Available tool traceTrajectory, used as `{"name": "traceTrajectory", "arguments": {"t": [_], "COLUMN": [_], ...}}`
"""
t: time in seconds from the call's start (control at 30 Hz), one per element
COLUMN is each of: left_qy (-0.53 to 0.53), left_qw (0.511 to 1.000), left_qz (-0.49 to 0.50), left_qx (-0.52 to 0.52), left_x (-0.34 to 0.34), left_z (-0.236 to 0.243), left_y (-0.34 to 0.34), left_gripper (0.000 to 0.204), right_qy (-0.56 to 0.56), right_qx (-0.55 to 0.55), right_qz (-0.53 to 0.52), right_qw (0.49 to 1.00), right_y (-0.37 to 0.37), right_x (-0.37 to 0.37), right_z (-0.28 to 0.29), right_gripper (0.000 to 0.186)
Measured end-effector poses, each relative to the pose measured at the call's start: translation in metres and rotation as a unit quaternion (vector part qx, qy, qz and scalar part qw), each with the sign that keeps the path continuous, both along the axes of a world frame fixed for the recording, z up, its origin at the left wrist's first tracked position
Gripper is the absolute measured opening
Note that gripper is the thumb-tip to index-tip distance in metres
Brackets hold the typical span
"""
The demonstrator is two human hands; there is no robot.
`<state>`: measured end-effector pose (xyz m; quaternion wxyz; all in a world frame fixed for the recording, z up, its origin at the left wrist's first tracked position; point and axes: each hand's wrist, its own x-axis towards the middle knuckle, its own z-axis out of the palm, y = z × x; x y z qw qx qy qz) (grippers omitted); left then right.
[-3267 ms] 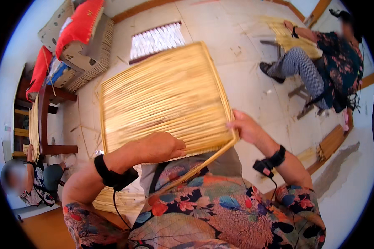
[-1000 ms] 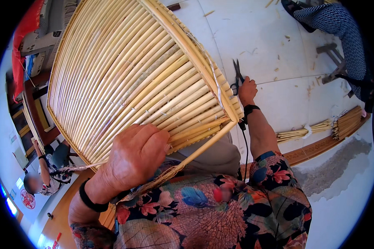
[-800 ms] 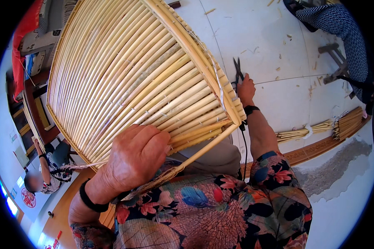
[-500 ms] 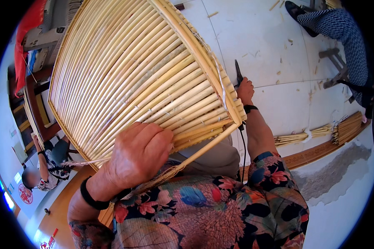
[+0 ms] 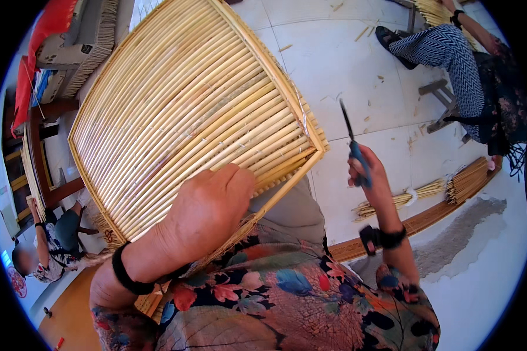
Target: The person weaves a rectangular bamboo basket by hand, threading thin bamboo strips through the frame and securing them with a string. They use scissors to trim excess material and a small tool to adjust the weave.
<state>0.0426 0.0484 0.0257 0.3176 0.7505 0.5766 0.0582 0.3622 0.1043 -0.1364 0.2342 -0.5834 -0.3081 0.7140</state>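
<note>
A square, framed panel of pale reed rods (image 5: 175, 99), stitched with thin ties, rests tilted over my lap. My left hand (image 5: 208, 210) is closed on its near edge, knuckles up, by the lower right corner; its fingertips are mostly hidden. A loose pale stick (image 5: 281, 200) runs from that corner down toward my left wrist, ending in frayed fibre (image 5: 235, 238). My right hand (image 5: 372, 169) holds scissors (image 5: 360, 162) with dark blades and blue-grey handles, upright just right of the panel's corner and apart from it.
A seated co-worker (image 5: 498, 99) at the upper right holds pale sticks; another (image 5: 47, 251) at the left handles sticks beside a wooden frame. Stick bundles (image 5: 468, 178) lie along the right skirting. Red cloth (image 5: 41, 35) covers stacked things at upper left. Offcuts are scattered on the tiled floor (image 5: 313, 55).
The panel has turned upright into a steeper angle since the oldest frame. My right hand left its edge for scissors, which have now moved down and rightward, clear of the corner.
</note>
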Motion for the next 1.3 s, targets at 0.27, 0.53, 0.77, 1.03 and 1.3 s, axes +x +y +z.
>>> {"name": "traceTrajectory", "arguments": {"t": [0.27,0.53,0.77,1.03,1.3], "left_qy": [0.016,-0.003,0.032,0.031,0.054], "left_qw": [1.0,0.999,0.999,0.998,0.994], "left_qz": [-0.016,-0.04,-0.018,-0.02,-0.048], "left_qx": [-0.017,0.034,0.014,0.042,0.082], "left_x": [-0.009,-0.014,-0.009,-0.005,-0.004], "left_z": [0.007,-0.012,-0.02,-0.021,-0.024], "left_y": [0.006,0.005,0.002,0.001,0.002], "left_gripper": [0.012,0.009,0.007,0.012,0.01], "right_qy": [0.116,0.105,0.084,-0.007,-0.107], "right_qx": [-0.092,-0.119,-0.135,-0.145,-0.13], "right_qz": [0.198,0.213,0.228,0.275,0.316], "right_qw": [0.969,0.964,0.961,0.95,0.934], "right_y": [-0.02,-0.009,0.006,0.023,0.027], "right_x": [-0.008,-0.02,-0.025,-0.044,-0.061], "right_z": [0.158,0.186,0.185,0.21,0.226], "right_gripper": [0.063,0.055,0.054,0.048,0.046]}}
